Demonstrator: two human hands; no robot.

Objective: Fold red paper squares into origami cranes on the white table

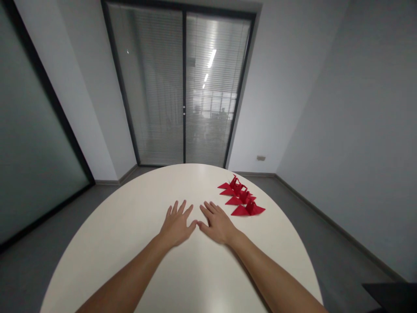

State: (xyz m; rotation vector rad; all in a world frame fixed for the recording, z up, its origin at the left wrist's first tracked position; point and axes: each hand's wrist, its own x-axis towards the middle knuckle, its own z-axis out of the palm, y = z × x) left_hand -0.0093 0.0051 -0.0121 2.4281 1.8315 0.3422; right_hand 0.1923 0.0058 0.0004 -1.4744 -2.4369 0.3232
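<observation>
My left hand (177,224) lies flat on the round white table (137,217), fingers spread, holding nothing. My right hand (217,224) rests flat beside it, fingers stretched out, and the two thumbs nearly touch. Just to the right of my right hand sit three folded red paper figures (243,198) in a row running away from me. The nearest figure (249,209) is a short gap from my right fingers. Neither hand touches the paper.
The table's curved edge runs round the far side and the right. Beyond it are a grey floor, glass doors with blinds (184,87) and grey walls. A dark object (391,295) shows at the bottom right corner.
</observation>
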